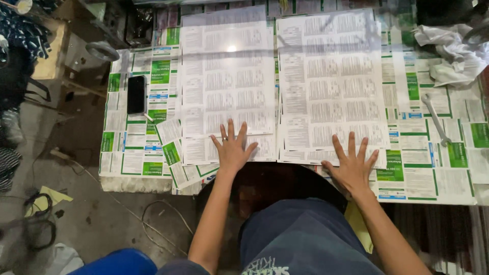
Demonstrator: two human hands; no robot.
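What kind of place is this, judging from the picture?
Probably a small printing or packaging workshop: large white printed sheets lie under both hands, on a table covered with green-and-white printed sheets, with a grey metal spanner nearby.

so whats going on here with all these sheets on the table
A person is pressing both hands flat on two stacks of large printed sheets lying side by side. The left hand rests on the near edge of the left stack, the right hand on the right stack. Green and white printed sheets cover the table beneath. A black phone, a wrench and a crumpled cloth lie nearby.
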